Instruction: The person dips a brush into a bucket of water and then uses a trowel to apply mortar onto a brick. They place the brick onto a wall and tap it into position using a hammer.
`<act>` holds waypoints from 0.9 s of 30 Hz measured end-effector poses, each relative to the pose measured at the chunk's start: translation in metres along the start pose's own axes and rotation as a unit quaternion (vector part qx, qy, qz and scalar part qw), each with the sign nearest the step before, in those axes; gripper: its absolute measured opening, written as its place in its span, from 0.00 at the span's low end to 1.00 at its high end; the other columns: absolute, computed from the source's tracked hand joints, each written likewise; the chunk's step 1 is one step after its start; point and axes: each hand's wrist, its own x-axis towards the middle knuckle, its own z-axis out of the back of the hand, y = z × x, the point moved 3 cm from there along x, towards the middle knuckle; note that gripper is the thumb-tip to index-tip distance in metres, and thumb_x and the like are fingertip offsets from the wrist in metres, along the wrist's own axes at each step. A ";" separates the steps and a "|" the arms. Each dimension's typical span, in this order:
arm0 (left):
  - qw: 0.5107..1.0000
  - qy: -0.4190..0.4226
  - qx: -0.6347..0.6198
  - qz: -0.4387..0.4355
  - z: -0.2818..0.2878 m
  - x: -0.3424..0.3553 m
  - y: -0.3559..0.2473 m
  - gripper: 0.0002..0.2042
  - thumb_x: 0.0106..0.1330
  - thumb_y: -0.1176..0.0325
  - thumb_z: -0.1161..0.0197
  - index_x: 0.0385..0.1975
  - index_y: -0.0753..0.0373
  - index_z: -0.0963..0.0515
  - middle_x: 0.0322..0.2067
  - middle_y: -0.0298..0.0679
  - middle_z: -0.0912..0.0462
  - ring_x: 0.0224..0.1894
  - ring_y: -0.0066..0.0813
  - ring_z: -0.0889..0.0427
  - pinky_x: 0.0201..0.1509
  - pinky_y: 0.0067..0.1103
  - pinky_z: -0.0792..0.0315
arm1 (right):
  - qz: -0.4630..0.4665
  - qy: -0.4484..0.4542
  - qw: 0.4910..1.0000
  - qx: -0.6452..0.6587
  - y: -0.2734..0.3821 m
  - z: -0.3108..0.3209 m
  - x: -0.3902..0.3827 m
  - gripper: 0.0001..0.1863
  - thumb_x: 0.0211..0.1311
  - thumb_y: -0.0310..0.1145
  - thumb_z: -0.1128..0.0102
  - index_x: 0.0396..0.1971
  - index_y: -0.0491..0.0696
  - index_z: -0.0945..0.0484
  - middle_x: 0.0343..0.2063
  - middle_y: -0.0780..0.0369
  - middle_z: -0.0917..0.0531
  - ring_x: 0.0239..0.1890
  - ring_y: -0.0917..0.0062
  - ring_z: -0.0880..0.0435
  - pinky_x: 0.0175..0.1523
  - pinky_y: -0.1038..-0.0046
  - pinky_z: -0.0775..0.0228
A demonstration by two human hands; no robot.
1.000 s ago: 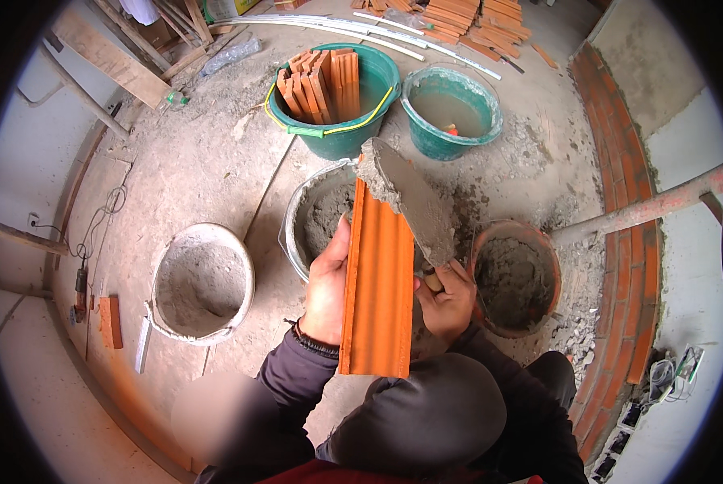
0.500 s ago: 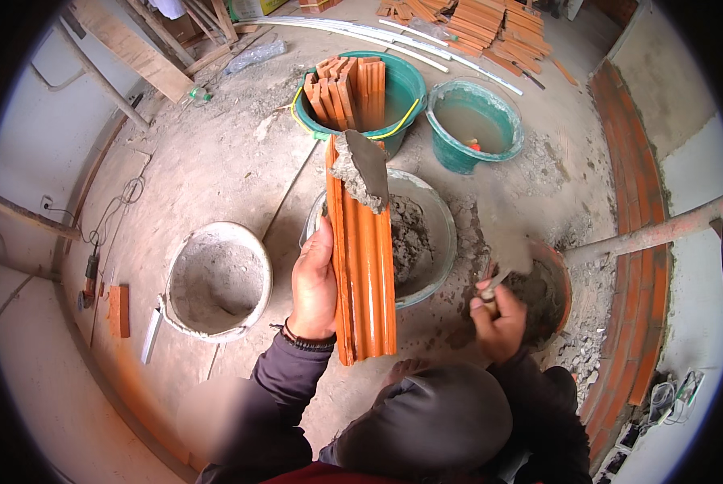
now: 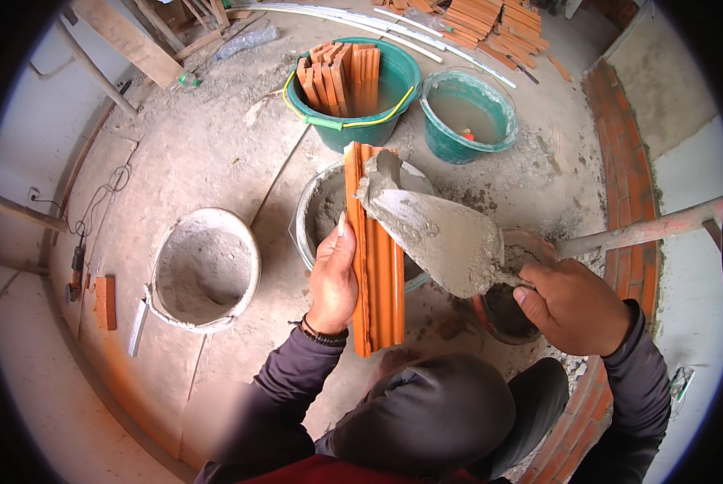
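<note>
My left hand (image 3: 334, 278) is closed round the left edge of a ribbed orange clay tile (image 3: 377, 282), held up lengthwise in front of me. A lump of wet grey mortar (image 3: 383, 171) sits on the tile's far end. In my right hand (image 3: 575, 306) is a mortar-coated trowel (image 3: 442, 242), gripped by its handle. The blade's tip touches the tile beside the mortar, and the blade hides part of it. Below the tile stands a basin of mortar (image 3: 305, 214), mostly covered by tile and trowel. A smaller reddish container of mortar (image 3: 510, 315) lies under my right hand.
A green tub (image 3: 337, 133) holds several upright tiles in water. Beside it stands a green bucket (image 3: 466, 153) of murky water. A mortar-crusted bucket (image 3: 204, 270) is at left, near a loose brick (image 3: 106, 302) and an angle grinder (image 3: 77, 266). A pole (image 3: 643, 234) juts in from the right.
My right hand has brought the trowel up from the reddish container to the tile, its blade against the far end. The tile has shifted slightly right and turned a little.
</note>
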 end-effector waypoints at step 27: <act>0.988 -0.082 -0.097 0.083 0.050 -0.041 -0.012 0.28 0.74 0.45 0.59 0.62 0.61 0.33 0.49 0.49 0.20 0.42 0.40 0.15 0.41 0.38 0.17 | -0.061 -0.054 0.986 -0.148 -0.047 0.019 0.031 0.10 0.60 0.35 0.39 0.35 0.44 0.23 0.22 0.52 0.22 0.32 0.54 0.21 0.39 0.57 0.32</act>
